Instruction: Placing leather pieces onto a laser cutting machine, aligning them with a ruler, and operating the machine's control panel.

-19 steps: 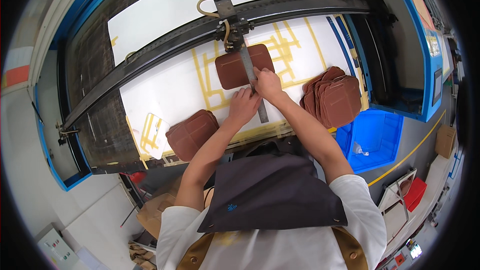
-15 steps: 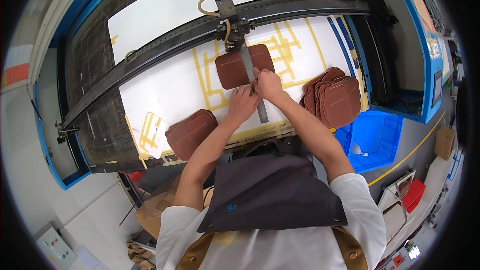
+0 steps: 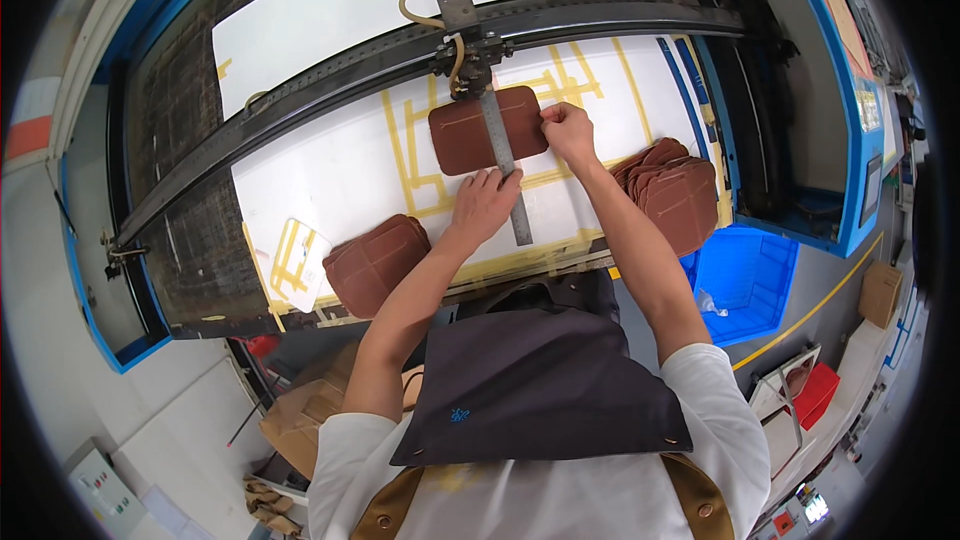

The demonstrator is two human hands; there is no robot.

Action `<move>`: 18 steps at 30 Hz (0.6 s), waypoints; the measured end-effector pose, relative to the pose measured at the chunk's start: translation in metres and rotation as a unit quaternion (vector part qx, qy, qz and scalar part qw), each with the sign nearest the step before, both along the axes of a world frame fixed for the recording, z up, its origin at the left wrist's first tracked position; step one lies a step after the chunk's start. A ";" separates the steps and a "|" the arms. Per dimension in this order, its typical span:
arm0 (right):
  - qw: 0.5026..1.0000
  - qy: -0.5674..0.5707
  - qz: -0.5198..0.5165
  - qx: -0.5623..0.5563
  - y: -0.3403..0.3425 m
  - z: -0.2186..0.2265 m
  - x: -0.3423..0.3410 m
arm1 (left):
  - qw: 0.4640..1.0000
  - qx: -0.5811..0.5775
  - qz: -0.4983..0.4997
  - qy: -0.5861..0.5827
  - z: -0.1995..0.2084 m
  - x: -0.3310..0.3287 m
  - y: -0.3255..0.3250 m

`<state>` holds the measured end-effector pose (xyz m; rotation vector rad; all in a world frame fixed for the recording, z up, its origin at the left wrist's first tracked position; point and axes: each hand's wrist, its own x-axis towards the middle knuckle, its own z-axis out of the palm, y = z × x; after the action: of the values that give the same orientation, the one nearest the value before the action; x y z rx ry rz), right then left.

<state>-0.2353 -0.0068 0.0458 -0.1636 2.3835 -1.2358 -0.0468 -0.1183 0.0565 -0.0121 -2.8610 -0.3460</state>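
Note:
A brown leather piece [image 3: 459, 134] with rounded corners lies on the white, yellow-taped bed beneath the machine's black carriage [image 3: 466, 64]. Across it runs a steel ruler [image 3: 505, 153], its near end reaching past the leather toward me. My left hand [image 3: 482, 204] holds the ruler just below the leather's near edge, fingertips against the metal. At the leather's right edge, my right hand [image 3: 570, 133] is closed in a pinch on that edge. Beside my right forearm sits a stack of brown leather pieces [image 3: 678, 202]; a smaller stack [image 3: 378, 265] lies left of my left forearm.
A black gantry beam [image 3: 330, 73] spans the bed just beyond my hands. Near the left stack lies a white taped card [image 3: 297, 265]. Below the bed's right corner stands a blue plastic crate [image 3: 748, 280]. The machine's blue housing [image 3: 858, 180] rises at the right.
My right hand has left the ruler and moved right to the leather's right edge. My left hand stays at the ruler. The whole view has shifted slightly.

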 end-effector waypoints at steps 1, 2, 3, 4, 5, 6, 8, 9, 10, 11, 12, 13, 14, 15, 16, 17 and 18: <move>1.000 0.010 0.001 0.011 -0.002 0.005 0.001 | 1.000 0.000 0.002 -0.001 0.001 0.000 0.000; 1.000 0.020 0.002 0.022 -0.004 0.008 0.003 | 1.000 0.004 0.003 0.003 0.002 0.000 0.000; 1.000 0.020 0.004 0.022 -0.006 0.008 0.004 | 1.000 0.007 0.005 0.006 0.004 0.001 0.000; 0.999 0.017 -0.001 0.027 -0.006 0.007 0.003 | 1.000 0.007 0.005 0.007 0.004 0.001 0.000; 0.999 0.015 -0.005 0.033 -0.007 0.005 0.002 | 1.000 0.012 0.004 0.004 0.004 0.001 0.000; 0.999 0.016 -0.005 0.033 -0.007 0.003 0.001 | 1.000 0.017 0.003 0.002 0.004 0.001 0.000; 0.994 -0.104 -0.041 -0.004 -0.009 0.001 0.001 | 1.000 0.018 0.003 0.005 0.004 0.001 0.000; 0.994 -0.104 -0.040 -0.004 -0.008 0.000 0.003 | 1.000 0.020 0.002 0.008 0.005 0.001 -0.001; 0.992 -0.124 -0.034 -0.010 -0.009 0.011 0.009 | 1.000 0.019 0.005 0.007 0.004 0.002 -0.002; 0.989 -0.144 -0.028 -0.016 -0.010 0.018 0.013 | 1.000 0.023 0.007 0.003 0.004 0.003 -0.003; 0.989 -0.144 -0.026 -0.017 -0.009 0.013 0.016 | 1.000 0.026 0.009 -0.001 0.004 0.004 -0.004; 0.996 -0.070 0.035 0.044 -0.006 0.010 0.018 | 1.000 0.026 0.009 -0.001 0.004 0.004 -0.004; 0.990 0.006 0.095 0.105 -0.003 0.006 0.019 | 1.000 0.026 0.008 -0.001 0.004 0.003 -0.003; 0.990 0.006 0.095 0.105 0.000 0.002 0.019 | 1.000 0.026 0.008 -0.002 0.004 0.003 -0.003; 0.987 0.009 0.107 0.118 0.000 0.003 0.019 | 1.000 0.026 0.008 -0.002 0.005 0.003 -0.003; 0.984 0.012 0.119 0.132 0.000 0.004 0.020 | 1.000 0.029 0.009 -0.004 0.005 0.003 -0.003; 0.984 0.012 0.119 0.132 0.001 0.006 0.019 | 0.999 0.032 0.009 -0.006 0.005 0.003 -0.003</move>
<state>-0.2158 -0.0062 0.0515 -0.3696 2.4350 -0.8067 -0.0434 -0.1218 0.0615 0.0289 -2.8578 -0.4338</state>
